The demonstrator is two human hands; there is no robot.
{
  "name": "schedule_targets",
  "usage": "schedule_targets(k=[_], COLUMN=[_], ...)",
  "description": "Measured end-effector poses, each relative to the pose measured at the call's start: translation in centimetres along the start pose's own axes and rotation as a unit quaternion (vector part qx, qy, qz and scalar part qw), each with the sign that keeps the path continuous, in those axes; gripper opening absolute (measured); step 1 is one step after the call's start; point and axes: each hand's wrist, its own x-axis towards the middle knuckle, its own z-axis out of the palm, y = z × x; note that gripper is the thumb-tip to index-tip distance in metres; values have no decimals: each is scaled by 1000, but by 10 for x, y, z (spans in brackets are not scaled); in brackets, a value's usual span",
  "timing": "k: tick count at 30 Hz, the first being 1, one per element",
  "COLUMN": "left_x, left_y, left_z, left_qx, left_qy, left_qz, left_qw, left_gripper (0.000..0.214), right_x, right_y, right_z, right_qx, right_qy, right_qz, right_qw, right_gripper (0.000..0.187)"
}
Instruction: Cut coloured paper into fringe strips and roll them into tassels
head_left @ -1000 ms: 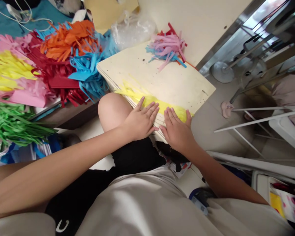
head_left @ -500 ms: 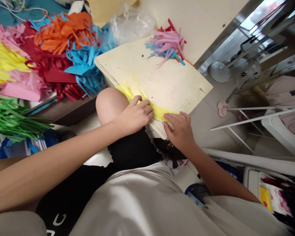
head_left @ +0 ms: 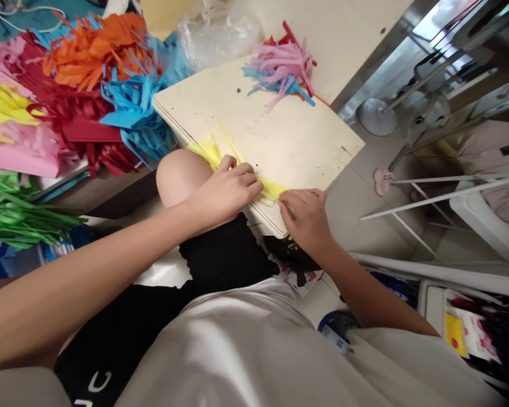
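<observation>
My right hand (head_left: pixel 305 217) pinches the near end of the yellow fringed paper strip (head_left: pixel 272 190). My left hand (head_left: pixel 227 189) grips it farther along with curled fingers. It lies lengthwise between them on the cream board's (head_left: pixel 280 130) near edge.

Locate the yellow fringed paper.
Head view, centre: yellow fringed paper lies on the cream board, at its near edge, held by left hand and right hand.
</observation>
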Motion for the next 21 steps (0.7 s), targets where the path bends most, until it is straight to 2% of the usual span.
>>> schedule_targets(k=[6,12,21], left_x=[6,14,30], left_y=[-13,-21,-25], left_z=[9,9,8], left_qx=[-40,-64,-64], left_qy=[31,28,-19], left_qz=[-24,-64,-136], left_qw=[998,996,988], left_gripper=[30,31,28], right_x=[3,12,26], right_y=[11,22,33], right_z=[2,-1,8], right_qx=[55,40,18], right_qy=[26,9,3], right_qz=[1,58,122], right_qw=[998,998,992], right_gripper=[26,27,33])
